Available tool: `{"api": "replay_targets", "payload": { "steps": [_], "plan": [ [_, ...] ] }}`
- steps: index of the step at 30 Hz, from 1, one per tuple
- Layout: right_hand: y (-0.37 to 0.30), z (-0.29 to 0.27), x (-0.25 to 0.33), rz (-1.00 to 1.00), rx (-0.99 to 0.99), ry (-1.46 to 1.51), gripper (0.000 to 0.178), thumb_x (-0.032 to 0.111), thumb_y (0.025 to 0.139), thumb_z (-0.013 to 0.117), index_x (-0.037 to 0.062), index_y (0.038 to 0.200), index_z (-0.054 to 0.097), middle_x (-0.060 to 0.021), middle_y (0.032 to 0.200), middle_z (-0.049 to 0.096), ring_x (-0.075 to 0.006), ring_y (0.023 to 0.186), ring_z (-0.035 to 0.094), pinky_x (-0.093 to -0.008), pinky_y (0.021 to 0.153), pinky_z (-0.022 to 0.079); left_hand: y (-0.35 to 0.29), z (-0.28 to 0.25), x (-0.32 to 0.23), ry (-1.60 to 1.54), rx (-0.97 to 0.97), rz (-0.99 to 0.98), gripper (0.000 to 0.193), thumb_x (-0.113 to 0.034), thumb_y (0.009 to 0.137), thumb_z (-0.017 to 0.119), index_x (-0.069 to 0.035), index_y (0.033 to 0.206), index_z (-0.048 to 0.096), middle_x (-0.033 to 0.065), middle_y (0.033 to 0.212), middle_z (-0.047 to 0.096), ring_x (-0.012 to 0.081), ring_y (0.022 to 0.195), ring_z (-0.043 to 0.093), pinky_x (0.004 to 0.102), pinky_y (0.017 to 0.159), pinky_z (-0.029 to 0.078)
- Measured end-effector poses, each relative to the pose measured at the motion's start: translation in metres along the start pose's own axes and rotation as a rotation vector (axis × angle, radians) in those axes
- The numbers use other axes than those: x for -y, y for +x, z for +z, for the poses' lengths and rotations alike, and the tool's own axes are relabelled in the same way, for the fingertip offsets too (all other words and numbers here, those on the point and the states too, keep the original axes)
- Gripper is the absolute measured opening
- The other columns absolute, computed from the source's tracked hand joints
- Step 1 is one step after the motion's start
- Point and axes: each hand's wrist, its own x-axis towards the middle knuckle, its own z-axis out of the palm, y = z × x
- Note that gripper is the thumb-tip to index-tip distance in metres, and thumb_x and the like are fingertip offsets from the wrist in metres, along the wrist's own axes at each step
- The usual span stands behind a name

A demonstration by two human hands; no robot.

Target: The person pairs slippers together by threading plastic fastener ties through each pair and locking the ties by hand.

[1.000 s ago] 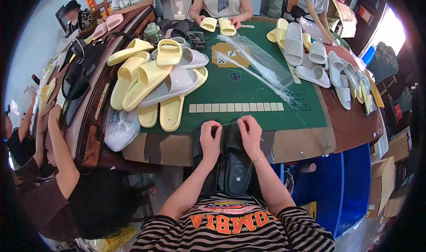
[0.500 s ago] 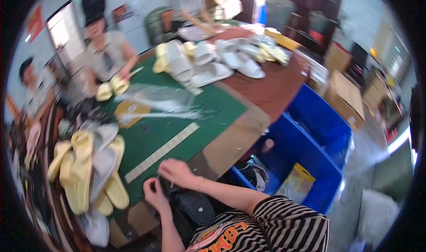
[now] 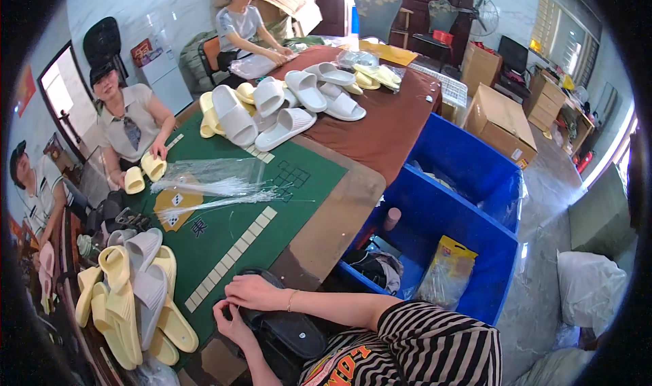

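My left hand (image 3: 233,326) and my right hand (image 3: 255,293) are close together at the near edge of the table, fingers pinched. What lies between their fingertips is too small to make out. Beneath and beside them is a pair of black slippers (image 3: 293,333), close against my striped shirt and partly covered by my right hand and forearm. Left of my hands lies a heap of yellow and grey slippers (image 3: 151,289). Beyond them, a bundle of thin white plastic ties (image 3: 238,194) rests on the green tabletop (image 3: 305,175) beside a clear bag.
Blue bins (image 3: 454,202) stand at the table's right, one holding a yellow-topped packet (image 3: 445,267). Grey and yellow slippers (image 3: 288,107) are piled across the table. One co-worker (image 3: 132,124) holds yellow slippers at the left; another (image 3: 241,32) works at the far end. A cardboard box (image 3: 499,121) sits on the floor.
The head view has shifted and sharpened, with the table's contents lower in it. My hands stay close together over the black slippers, which now show more. The co-worker at left still holds the yellow slippers.
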Motion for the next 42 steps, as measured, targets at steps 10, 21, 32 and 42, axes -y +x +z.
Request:
{"api": "replay_targets", "payload": {
  "steps": [10, 21, 32, 42],
  "plan": [
    [0.003, -0.008, -0.002, 0.015, 0.025, -0.115, 0.013, 0.017, 0.087, 0.065, 0.0054, 0.086, 0.061, -0.0103, 0.074, 0.058, -0.029, 0.072, 0.059, -0.0389, 0.065, 0.049, 0.003, 0.004, 0.004, 0.059, -0.019, 0.044, 0.009, -0.004, 0.085, 0.066, -0.001, 0.092, 0.06, 0.0103, 0.089, 0.063, 0.0244, 0.085, 0.061, 0.0338, 0.08, 0.047],
    [-0.008, 0.01, -0.008, 0.173, 0.025, -0.029, 0.016, 0.023, 0.09, 0.062, 0.0073, 0.087, 0.061, -0.0132, 0.075, 0.059, -0.0313, 0.079, 0.061, -0.0422, 0.069, 0.049, -0.007, -0.004, 0.01, -0.002, -0.049, -0.054, 0.009, -0.006, 0.085, 0.068, 0.0, 0.089, 0.063, 0.0102, 0.087, 0.064, 0.0233, 0.081, 0.06, 0.0342, 0.079, 0.049],
    [0.003, -0.024, 0.004, 0.064, -0.038, -0.068, 0.012, 0.016, 0.088, 0.065, 0.0047, 0.087, 0.06, -0.0118, 0.075, 0.058, -0.0315, 0.075, 0.06, -0.0408, 0.064, 0.049, 0.004, 0.012, -0.003, 0.036, -0.006, 0.061, 0.008, -0.003, 0.088, 0.063, -0.001, 0.093, 0.058, 0.008, 0.088, 0.061, 0.02, 0.084, 0.059, 0.0309, 0.08, 0.046],
    [0.002, -0.011, 0.007, 0.106, -0.062, -0.063, 0.011, 0.016, 0.088, 0.064, 0.0058, 0.087, 0.06, -0.0103, 0.076, 0.06, -0.0298, 0.073, 0.059, -0.0406, 0.064, 0.049, 0.002, 0.001, 0.003, 0.077, -0.009, 0.067, 0.009, -0.004, 0.087, 0.064, 0.001, 0.093, 0.059, 0.0076, 0.09, 0.062, 0.0191, 0.086, 0.059, 0.0306, 0.082, 0.046]
  ]
}}
